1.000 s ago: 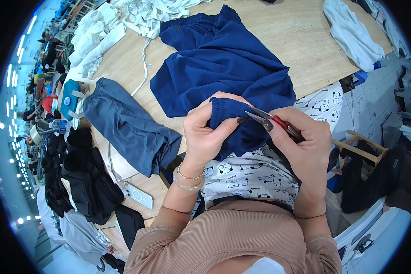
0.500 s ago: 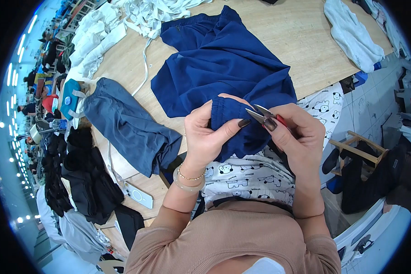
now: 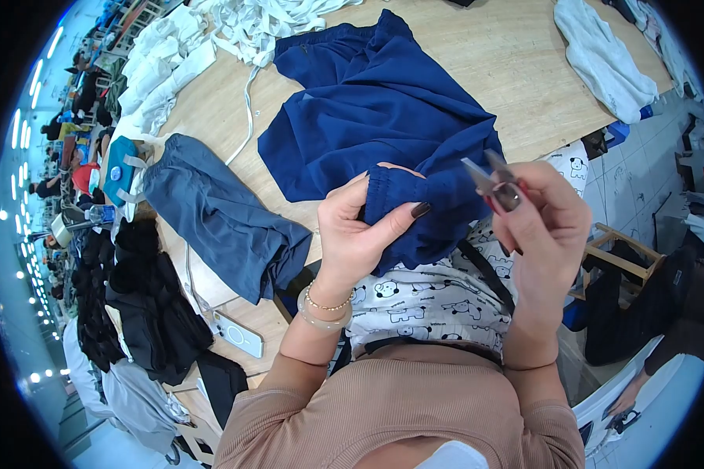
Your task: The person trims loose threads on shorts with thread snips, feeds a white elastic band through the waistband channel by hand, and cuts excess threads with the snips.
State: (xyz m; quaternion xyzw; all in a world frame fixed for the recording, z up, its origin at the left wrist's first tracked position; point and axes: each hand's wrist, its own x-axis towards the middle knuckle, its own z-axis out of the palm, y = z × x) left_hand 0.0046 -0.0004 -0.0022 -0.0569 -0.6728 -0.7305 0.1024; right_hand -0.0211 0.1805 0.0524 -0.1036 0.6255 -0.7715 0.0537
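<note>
Two hands apart: the left hand (image 3: 356, 227) pinches the gathered edge (image 3: 379, 195) of the navy pants (image 3: 383, 109), spread up the centre of the frame; the right hand (image 3: 546, 211), right of centre, grips small scissors (image 3: 478, 175), blades parted, away from that edge. Work there appears unfinished; blur hides whether anything is cut. Grey shorts (image 3: 219, 211), left of centre, lie untouched.

You see the worktop (image 3: 540, 94) brightly and evenly lit, with strip lights (image 3: 55, 42) glaring white to its left. Soft shadows fill the navy cloth's (image 3: 383, 109) folds on it. Above its near edge, your scissors (image 3: 479, 175) look blurred; around it, the view bows towards black corners.
</note>
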